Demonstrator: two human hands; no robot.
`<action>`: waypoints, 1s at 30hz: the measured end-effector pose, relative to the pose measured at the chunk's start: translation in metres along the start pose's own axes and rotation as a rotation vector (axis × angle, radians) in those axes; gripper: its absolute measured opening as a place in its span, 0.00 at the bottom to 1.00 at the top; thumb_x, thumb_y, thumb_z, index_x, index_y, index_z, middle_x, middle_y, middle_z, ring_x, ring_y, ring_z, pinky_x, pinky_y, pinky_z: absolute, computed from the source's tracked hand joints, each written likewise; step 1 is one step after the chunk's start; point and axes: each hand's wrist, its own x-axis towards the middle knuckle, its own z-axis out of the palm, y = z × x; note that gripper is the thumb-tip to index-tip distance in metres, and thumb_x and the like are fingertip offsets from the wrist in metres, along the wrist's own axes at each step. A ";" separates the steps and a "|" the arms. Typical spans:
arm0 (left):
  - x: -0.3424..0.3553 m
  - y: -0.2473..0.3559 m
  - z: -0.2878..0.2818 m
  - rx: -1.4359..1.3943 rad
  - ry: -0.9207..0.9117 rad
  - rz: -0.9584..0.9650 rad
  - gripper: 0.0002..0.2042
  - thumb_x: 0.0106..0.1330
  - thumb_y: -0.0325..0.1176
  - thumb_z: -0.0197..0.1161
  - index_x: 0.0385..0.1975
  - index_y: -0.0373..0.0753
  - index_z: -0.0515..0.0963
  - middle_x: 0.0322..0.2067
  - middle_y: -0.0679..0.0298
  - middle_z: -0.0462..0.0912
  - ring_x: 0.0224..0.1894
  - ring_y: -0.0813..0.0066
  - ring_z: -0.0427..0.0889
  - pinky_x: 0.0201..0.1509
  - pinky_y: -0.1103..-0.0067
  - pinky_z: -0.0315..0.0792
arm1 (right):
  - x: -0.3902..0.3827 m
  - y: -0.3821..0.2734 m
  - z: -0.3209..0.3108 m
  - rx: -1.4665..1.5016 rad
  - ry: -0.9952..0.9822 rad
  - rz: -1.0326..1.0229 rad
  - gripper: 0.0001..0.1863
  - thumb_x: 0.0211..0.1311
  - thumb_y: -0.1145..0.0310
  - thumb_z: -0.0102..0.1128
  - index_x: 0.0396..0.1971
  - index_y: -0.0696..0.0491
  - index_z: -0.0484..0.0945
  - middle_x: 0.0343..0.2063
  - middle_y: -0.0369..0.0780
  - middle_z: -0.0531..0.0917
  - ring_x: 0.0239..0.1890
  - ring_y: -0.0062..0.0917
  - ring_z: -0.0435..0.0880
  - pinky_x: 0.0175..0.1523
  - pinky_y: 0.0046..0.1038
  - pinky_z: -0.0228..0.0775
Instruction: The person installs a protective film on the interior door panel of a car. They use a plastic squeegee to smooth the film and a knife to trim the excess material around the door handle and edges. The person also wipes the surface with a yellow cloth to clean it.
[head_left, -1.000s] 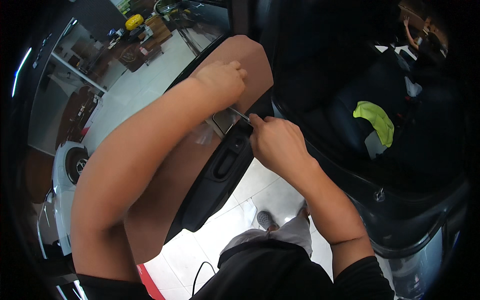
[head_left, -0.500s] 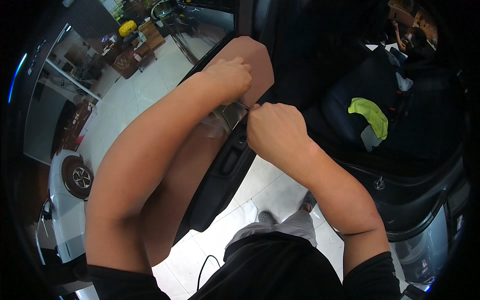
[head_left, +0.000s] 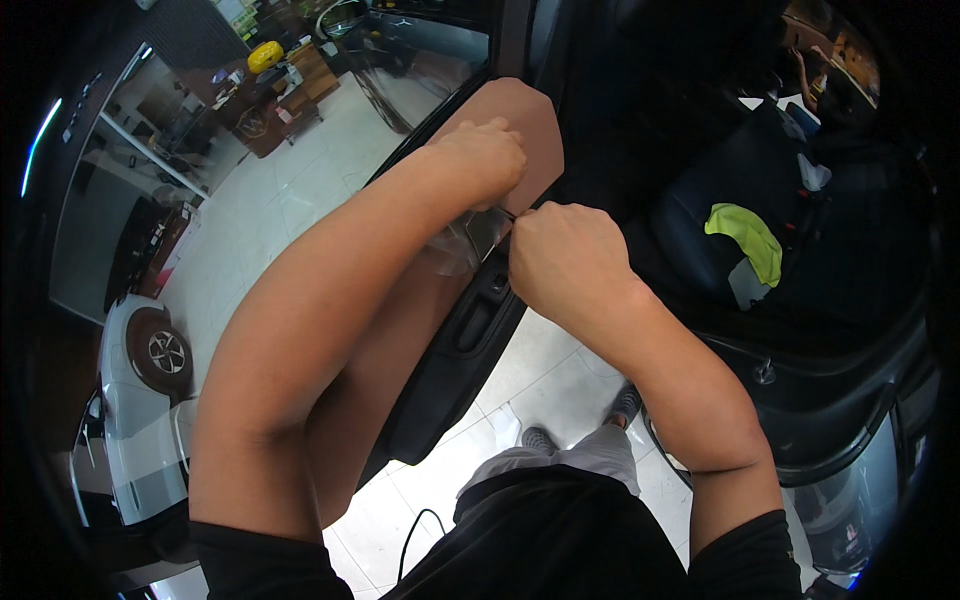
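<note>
Both hands at the car door trim

Centrally in the frame, the left hand [head_left: 482, 160] and right hand [head_left: 565, 265] are both curled narrow, pinching a clear film sheet [head_left: 468, 243] against the tan door panel [head_left: 520, 115]. Just below sits the black armrest [head_left: 470, 330]. A yellow cloth [head_left: 748, 240] lies on the car seat, right of centre.

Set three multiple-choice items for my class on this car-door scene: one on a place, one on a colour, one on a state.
1. Where does the cloth lie?
A. on the car seat
B. on the tiled floor
C. over the forearm

2. What colour is that cloth?
A. red
B. yellow-green
C. white

3. How is the right hand?
A. flat and open
B. hanging free
C. closed in a fist at the door panel

Answers: 1 A, it rests on the dark seat; 2 B, bright yellow-green; 3 C, fingers curled beside the left hand.
</note>
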 end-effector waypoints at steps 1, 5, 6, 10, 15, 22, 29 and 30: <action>0.000 0.000 0.000 0.000 -0.011 -0.006 0.12 0.55 0.28 0.64 0.39 0.42 0.86 0.49 0.62 0.76 0.55 0.63 0.73 0.52 0.68 0.76 | 0.001 -0.001 -0.001 -0.002 -0.001 0.003 0.06 0.51 0.71 0.62 0.22 0.55 0.86 0.19 0.44 0.84 0.22 0.35 0.85 0.28 0.31 0.75; 0.002 0.000 0.000 0.016 0.001 0.007 0.12 0.56 0.28 0.64 0.40 0.41 0.86 0.49 0.61 0.76 0.55 0.62 0.74 0.52 0.68 0.77 | 0.003 0.001 -0.003 -0.013 -0.023 0.003 0.07 0.51 0.71 0.62 0.22 0.54 0.87 0.19 0.43 0.84 0.22 0.35 0.86 0.28 0.31 0.76; 0.003 0.001 -0.001 0.011 -0.013 0.002 0.12 0.56 0.28 0.64 0.40 0.41 0.86 0.49 0.61 0.76 0.55 0.61 0.74 0.52 0.67 0.77 | 0.002 0.001 -0.002 -0.012 -0.003 0.004 0.07 0.51 0.70 0.62 0.23 0.54 0.87 0.19 0.43 0.84 0.22 0.34 0.86 0.28 0.31 0.76; 0.000 -0.001 -0.002 -0.016 -0.044 -0.009 0.11 0.56 0.28 0.64 0.39 0.41 0.86 0.49 0.60 0.77 0.54 0.61 0.75 0.52 0.68 0.77 | -0.001 -0.002 -0.012 -0.064 -0.152 -0.004 0.08 0.52 0.70 0.61 0.20 0.54 0.86 0.20 0.44 0.85 0.23 0.35 0.86 0.28 0.32 0.76; -0.003 -0.002 0.002 0.004 0.035 0.016 0.09 0.57 0.29 0.64 0.37 0.41 0.86 0.46 0.61 0.78 0.52 0.61 0.75 0.50 0.68 0.76 | -0.027 0.025 -0.002 -0.043 -0.108 0.120 0.09 0.52 0.72 0.58 0.31 0.57 0.83 0.23 0.49 0.84 0.29 0.43 0.86 0.35 0.39 0.77; 0.000 -0.005 0.008 -0.030 0.132 0.057 0.08 0.57 0.31 0.64 0.34 0.40 0.86 0.44 0.60 0.77 0.50 0.60 0.75 0.52 0.69 0.73 | -0.099 0.077 0.116 1.165 0.125 0.716 0.21 0.74 0.52 0.52 0.31 0.55 0.77 0.16 0.34 0.73 0.21 0.19 0.70 0.29 0.27 0.63; -0.018 -0.006 0.016 -0.072 0.177 0.031 0.07 0.58 0.31 0.63 0.33 0.39 0.84 0.43 0.57 0.75 0.49 0.60 0.75 0.53 0.69 0.71 | -0.025 0.003 0.145 2.115 0.312 0.663 0.12 0.72 0.66 0.51 0.50 0.53 0.73 0.22 0.31 0.71 0.18 0.15 0.66 0.21 0.19 0.58; -0.019 -0.006 0.013 -0.093 0.168 0.030 0.07 0.58 0.30 0.63 0.33 0.38 0.84 0.42 0.57 0.75 0.49 0.59 0.75 0.53 0.69 0.71 | -0.010 -0.003 0.147 2.154 0.319 0.648 0.12 0.70 0.66 0.55 0.49 0.54 0.73 0.21 0.31 0.70 0.17 0.15 0.66 0.20 0.20 0.57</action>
